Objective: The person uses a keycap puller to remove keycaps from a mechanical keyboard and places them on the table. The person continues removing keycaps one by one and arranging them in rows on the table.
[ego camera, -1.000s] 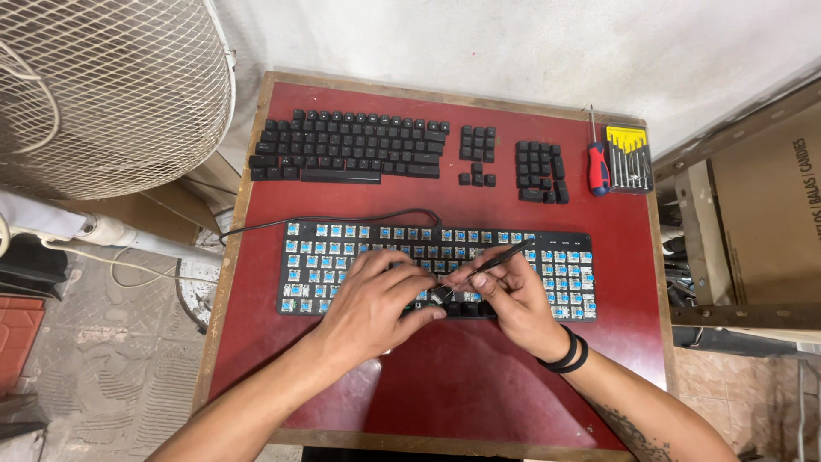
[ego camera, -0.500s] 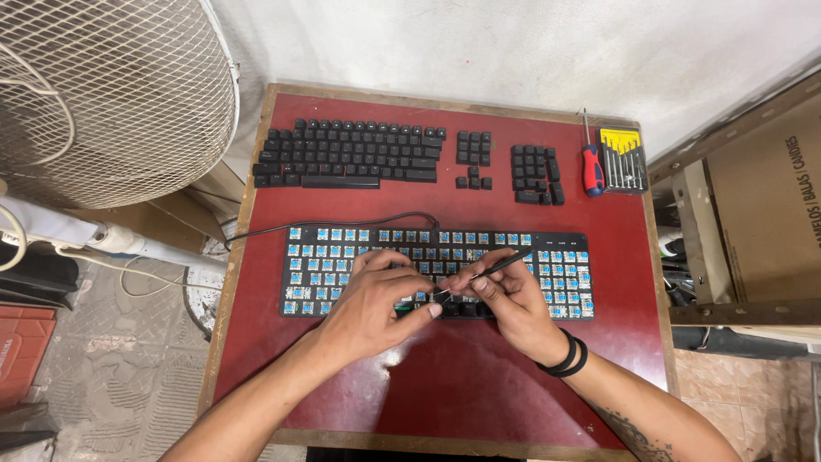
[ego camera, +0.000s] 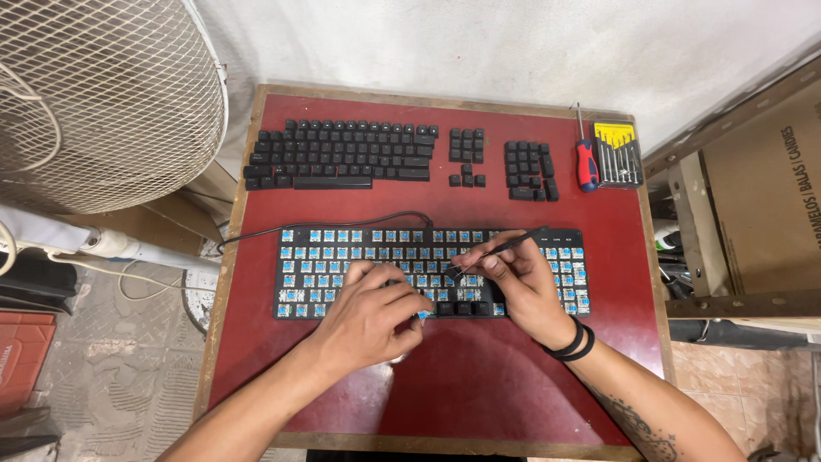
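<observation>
Tool case: a small open case [ego camera: 617, 154] with a yellow top part lies at the far right of the desk; a row of thin screwdrivers sits in it, and a red-handled screwdriver [ego camera: 586, 162] lies just left of it, touching or nearly so
Keyboard: a black keyboard [ego camera: 342, 261] with most caps off and blue switches showing lies across the middle of the desk, its black cable [ego camera: 325, 224] running off the left edge
Keycaps: the loose black keycaps [ego camera: 342, 154] are laid out in keyboard order on the far part of the desk, well apart from the keyboard
Left hand: the left hand [ego camera: 372, 316] rests on the near edge of the keyboard, fingers curled and closed on the board's lower middle; whether a cap is under them I cannot tell
Right hand: the right hand [ego camera: 517, 287] pinches thin black tweezers [ego camera: 500, 250], the tip down among the switches near the keyboard's middle
Since earlier: both hands have stayed on the same part of the keyboard; the tweezers are still slanted up to the right
Desk: red top [ego camera: 479, 385] with a wooden rim
Room: a white wire fan guard [ego camera: 94, 94] far left, a cardboard box [ego camera: 761, 205] on the right, a pale wall [ego camera: 513, 43] behind
</observation>
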